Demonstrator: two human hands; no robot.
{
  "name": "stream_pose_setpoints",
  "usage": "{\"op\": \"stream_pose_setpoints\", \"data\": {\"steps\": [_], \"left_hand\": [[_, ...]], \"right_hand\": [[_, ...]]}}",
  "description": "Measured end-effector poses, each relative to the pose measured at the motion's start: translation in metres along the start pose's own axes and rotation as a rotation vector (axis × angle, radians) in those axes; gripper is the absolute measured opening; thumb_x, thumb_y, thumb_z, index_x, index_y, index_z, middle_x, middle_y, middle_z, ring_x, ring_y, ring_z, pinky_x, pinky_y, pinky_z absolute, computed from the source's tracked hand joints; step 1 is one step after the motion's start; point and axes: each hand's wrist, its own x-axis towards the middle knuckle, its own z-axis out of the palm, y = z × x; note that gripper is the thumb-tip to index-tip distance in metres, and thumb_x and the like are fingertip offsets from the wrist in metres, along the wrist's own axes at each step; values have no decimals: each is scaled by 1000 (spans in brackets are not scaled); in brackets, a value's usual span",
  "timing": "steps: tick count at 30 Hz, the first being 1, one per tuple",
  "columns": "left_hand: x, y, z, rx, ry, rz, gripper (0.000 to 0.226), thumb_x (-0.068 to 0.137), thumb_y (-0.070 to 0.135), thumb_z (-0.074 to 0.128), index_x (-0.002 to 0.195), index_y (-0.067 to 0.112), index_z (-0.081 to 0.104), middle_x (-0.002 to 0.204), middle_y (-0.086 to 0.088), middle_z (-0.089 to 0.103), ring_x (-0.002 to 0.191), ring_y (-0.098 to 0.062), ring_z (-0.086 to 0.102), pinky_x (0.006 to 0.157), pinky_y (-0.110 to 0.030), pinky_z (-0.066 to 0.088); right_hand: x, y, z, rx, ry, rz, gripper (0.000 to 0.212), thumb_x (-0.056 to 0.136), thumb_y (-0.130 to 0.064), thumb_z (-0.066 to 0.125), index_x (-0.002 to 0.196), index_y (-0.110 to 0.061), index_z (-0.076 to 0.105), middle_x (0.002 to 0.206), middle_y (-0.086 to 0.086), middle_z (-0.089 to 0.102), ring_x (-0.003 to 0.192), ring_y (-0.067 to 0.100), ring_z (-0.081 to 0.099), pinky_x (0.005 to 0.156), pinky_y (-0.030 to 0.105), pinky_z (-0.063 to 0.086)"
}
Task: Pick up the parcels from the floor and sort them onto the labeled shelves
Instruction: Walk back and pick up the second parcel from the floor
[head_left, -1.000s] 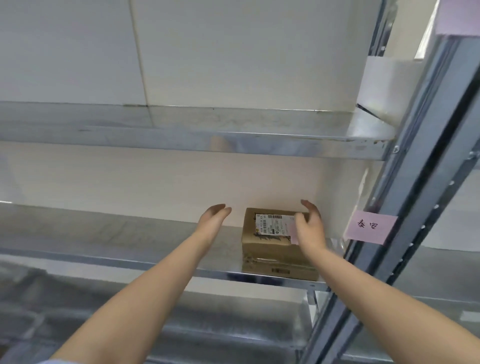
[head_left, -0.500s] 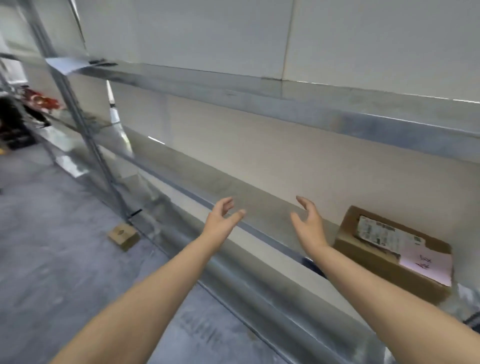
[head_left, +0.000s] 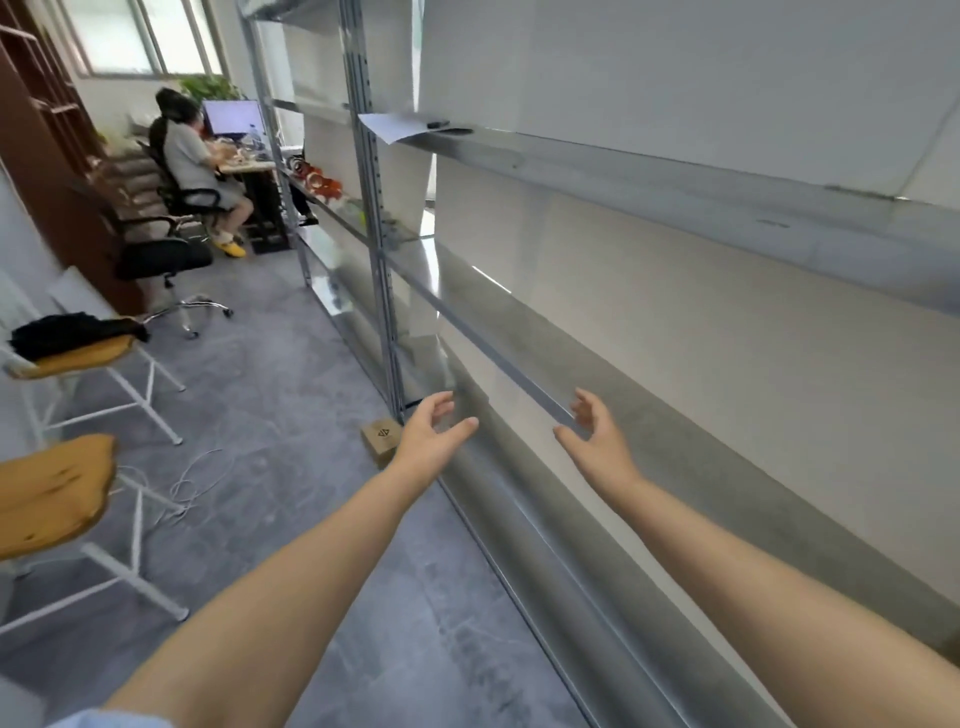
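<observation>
Head view: my left hand (head_left: 434, 447) and right hand (head_left: 597, 441) reach out, fingers spread, holding nothing. Far left, a small cardboard box (head_left: 381, 437) sits on the floor (head_left: 291, 415) by the metal shelf (head_left: 649, 415).

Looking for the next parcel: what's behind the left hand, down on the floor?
A small brown box lies on the floor by the shelf post. The left hand covers its right end, so its full shape and any label there can't be seen.
</observation>
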Motion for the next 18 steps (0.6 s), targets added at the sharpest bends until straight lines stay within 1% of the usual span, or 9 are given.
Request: {"op": "stream_pose_setpoints", "data": {"steps": [1,2,4,5,8,11,14,16,18], "left_hand": [[10,-1,-10,2,15,5,55,84,23,70,133,17,46,137,-4,51,130,-20,44,109,-39,39],[20,-5,-21,7,28,16,55,84,22,70,134,16,46,137,-4,50,130,-19,44,105,-31,42],[31,-9,-37,49,41,44,56,85,19,69,135,13,45,135,-4,50,125,-14,43,87,-13,45],[36,-12,-46,75,51,60,56,85,18,68,135,12,44,135,-4,50,124,-13,43,86,-12,41],[49,-20,-69,108,78,65,57,86,17,67,137,10,43,139,-6,48,126,-14,43,97,-20,33],[69,-24,-87,106,106,38,58,87,19,67,138,12,41,144,-7,45,134,-20,40,102,-23,33],[90,-25,-95,87,155,36,58,86,20,67,137,12,42,143,-7,46,134,-21,41,107,-29,34],[105,-25,-95,60,194,19,58,86,19,67,138,11,41,143,-8,46,133,-22,42,106,-28,35],[123,-26,-95,48,231,6,59,86,19,68,138,11,41,143,-8,46,132,-22,43,105,-28,36]], "right_hand": [[10,-4,11,1,-22,-10,59,88,-9,59,141,-10,34,142,11,46,133,19,41,98,17,28],[20,-7,24,3,-43,-18,60,88,-9,59,142,-10,34,142,11,46,132,19,41,98,17,29],[37,-10,42,5,-68,-31,61,88,-11,60,142,-12,33,141,11,46,131,18,42,99,19,30],[47,-11,52,6,-86,-40,61,87,-11,60,142,-12,33,140,11,47,130,19,43,99,21,31],[70,-16,77,-4,-147,-38,61,87,-14,60,142,-14,33,139,9,48,130,21,44,102,27,35],[91,-18,98,-18,-193,-39,60,87,-16,61,141,-15,35,139,8,49,130,20,45,108,33,36],[115,-18,118,-2,-230,-59,58,87,-15,62,140,-14,37,136,7,50,127,18,47,106,30,37],[133,-17,130,-6,-276,-77,58,87,-15,62,140,-13,37,134,6,50,123,14,46,101,25,35],[156,-16,143,-1,-315,-85,60,87,-16,63,140,-14,36,135,6,50,125,16,46,100,25,35]]}}
